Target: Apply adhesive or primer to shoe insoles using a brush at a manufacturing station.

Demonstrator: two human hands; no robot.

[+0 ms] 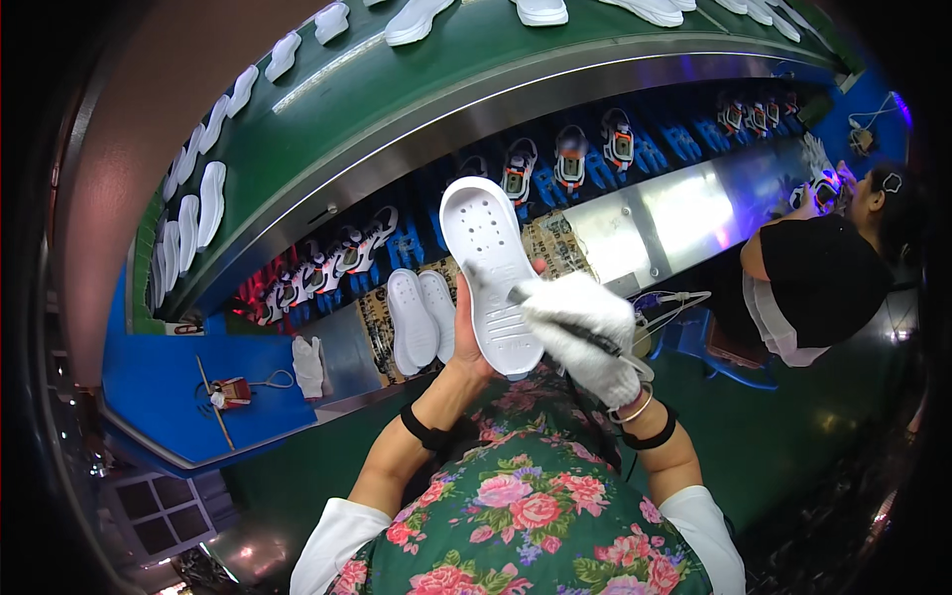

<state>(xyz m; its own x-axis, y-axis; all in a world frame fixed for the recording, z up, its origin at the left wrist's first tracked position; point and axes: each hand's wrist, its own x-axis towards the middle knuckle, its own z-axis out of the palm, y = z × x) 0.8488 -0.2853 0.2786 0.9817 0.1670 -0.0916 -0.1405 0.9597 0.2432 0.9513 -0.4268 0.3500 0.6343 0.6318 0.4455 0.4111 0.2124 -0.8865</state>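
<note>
My left hand (pixel 465 335) is bare and holds a white shoe sole (pixel 493 260) from its left side and underneath. The sole stands tilted, heel end toward me, its inner face with small holes and ridges turned up. In a white glove, my right hand (pixel 585 322) is closed around a thin, dark-handled brush (pixel 589 336). The brush's dark tip is at the right edge of the sole's middle; whether it touches cannot be told. Just left of my left hand, a pair of white soles (pixel 413 319) leans on the cardboard-covered bench.
A green conveyor (pixel 347 109) carrying several white soles curves across the back. Below it runs a rack of shoe uppers (pixel 570 159). At left, a blue table (pixel 159 387) holds a red box (pixel 234 393) and stick; a white glove (pixel 308 367) lies nearby. A co-worker (pixel 823 268) sits at right.
</note>
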